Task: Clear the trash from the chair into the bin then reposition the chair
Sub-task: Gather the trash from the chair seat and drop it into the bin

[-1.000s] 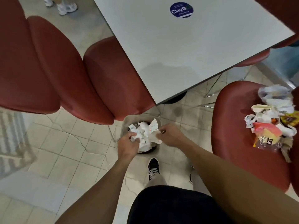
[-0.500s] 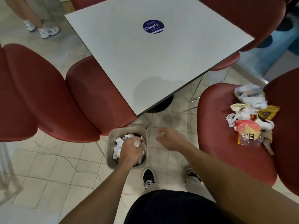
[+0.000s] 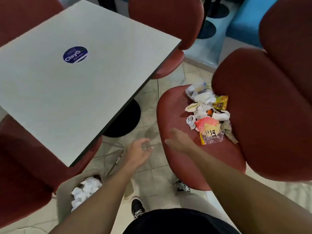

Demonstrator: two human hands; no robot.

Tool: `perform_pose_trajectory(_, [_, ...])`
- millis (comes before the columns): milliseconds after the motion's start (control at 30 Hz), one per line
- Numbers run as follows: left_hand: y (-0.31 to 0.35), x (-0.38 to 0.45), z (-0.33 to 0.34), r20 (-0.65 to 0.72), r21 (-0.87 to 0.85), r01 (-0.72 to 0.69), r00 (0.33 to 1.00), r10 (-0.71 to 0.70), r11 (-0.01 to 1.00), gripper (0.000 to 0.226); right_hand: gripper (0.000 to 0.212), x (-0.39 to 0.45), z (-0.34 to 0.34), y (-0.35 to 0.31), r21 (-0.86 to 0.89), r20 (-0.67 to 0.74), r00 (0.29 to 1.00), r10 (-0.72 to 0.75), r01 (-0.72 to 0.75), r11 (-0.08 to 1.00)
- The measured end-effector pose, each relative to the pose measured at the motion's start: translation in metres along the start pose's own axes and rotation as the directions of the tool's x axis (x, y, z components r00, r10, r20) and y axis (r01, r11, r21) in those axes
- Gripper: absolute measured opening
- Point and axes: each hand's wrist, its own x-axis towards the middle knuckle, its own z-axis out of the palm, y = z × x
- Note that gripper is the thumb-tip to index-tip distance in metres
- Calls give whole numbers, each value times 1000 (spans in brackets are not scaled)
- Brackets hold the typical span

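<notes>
Both hands are empty. The right hand (image 3: 179,141) is stretched out flat over the near edge of the chair (image 3: 202,159) seat, fingers (image 3: 170,141) extended and a little blurred, palm down, holding nothing; whether it touches the seat cannot be told. The left hand (image 3: 140,151) hangs over the floor tiles (image 3: 152,173) just left of the chair, fingers loosely curled into a half-open cup with nothing in it.

Just beyond the right hand, on the far right part of the seat against the backrest, lies the trash (image 3: 207,114): crumpled white paper, a clear plastic bag, a yellow snack packet (image 3: 220,103), a pink and yellow wrapper (image 3: 208,125) with a clear printed sleeve, and a scrap of brownish paper (image 3: 228,131). The pieces touch and overlap in one heap.

To the near left, under the left forearm, stands the bin (image 3: 64,195), a tan tub with crumpled white paper (image 3: 86,190) inside. Part of it is hidden by a red chair (image 3: 23,166) at the left edge.

Left of the hands a grey table (image 3: 76,92) tilts across the view, with a round blue sticker (image 3: 75,54) on top and a black round base (image 3: 125,119) beneath. More red chairs stand at its far side and at the far right. Two black shoes with white laces (image 3: 137,208) show on the tiles near the bottom, with dark shorts (image 3: 177,222) below them.
</notes>
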Motion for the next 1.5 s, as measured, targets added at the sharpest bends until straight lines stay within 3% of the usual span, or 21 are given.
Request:
perform_pose_trajectory(200, [76,64,73,140,28,-38,989,34,999,35,57,40,-69,83,96,-76,987,145,-137,986])
perform_pose_trajectory(367, [124,117,141,237,68,-117,967,98,991,40,58,75,-106,165,191,-109,933,343,-319,928])
perform_pose_trajectory(567, [153,179,217,345,149,-196,929,135,969,46,59,116,-132,248,205,-175,888,425,-389,898])
perform_pose_trajectory(800, [168,224,284,442,394,-320,888,127,862,97,72,160,-119,308,310,-248,824,509,-431,848])
perform_pose_trajectory(933, [160,234,319,458,513,-368,882,116,775,117,75,179,-121,328,313,-252,845,472,-390,866])
perform_pose_trajectory(1000, [156,233,331,416,576,-386,897,148,721,109,66,186,-120,335,308,-264,841,472,-390,868])
perform_pose_trajectory(1133, [147,233,334,334,630,-428,903,271,649,77,22,194,-119,336,364,-257,814,521,-418,832])
perform_pose_trajectory(1300, [128,237,324,323,594,-474,881,347,650,55,12,191,-110,333,386,-263,773,577,-464,797])
perform_pose_trajectory(1400, [130,236,324,356,483,-509,858,371,712,102,13,185,-107,330,410,-264,775,574,-449,794])
perform_pose_trajectory(1433, [135,237,326,396,500,-538,839,374,678,114,14,184,-106,329,426,-256,777,575,-443,789])
perform_pose_trajectory(1500, [142,238,333,480,556,-598,798,364,578,118,14,182,-102,328,450,-253,782,570,-426,785])
